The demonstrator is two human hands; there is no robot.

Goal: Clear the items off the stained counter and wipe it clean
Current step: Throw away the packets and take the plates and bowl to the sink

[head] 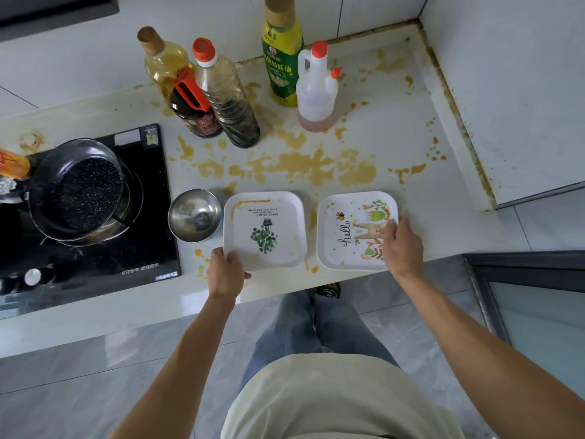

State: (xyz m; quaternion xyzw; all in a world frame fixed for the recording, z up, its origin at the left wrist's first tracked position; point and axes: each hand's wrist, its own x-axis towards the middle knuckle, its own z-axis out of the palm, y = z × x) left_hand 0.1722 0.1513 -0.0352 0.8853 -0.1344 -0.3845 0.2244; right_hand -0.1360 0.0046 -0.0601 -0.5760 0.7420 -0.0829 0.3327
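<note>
Clearing step. Left hand (226, 269) pinched the plant plate (265, 230) at its near corner; right hand (401, 245) gripped the hello plate (351, 231). Both lay on the stained desk (395, 147). Bottles stood beyond. Next: lift level.

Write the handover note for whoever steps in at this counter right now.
Left hand grips the near-left corner of the square white plate with the green plant print. Right hand grips the right edge of the square white "hello" rabbit plate. Both plates rest on the yellow-stained white counter.
Done: nothing cleared.
Left: remove the plates, the steel bowl and the five bottles at the back, then wipe the stains.
</note>
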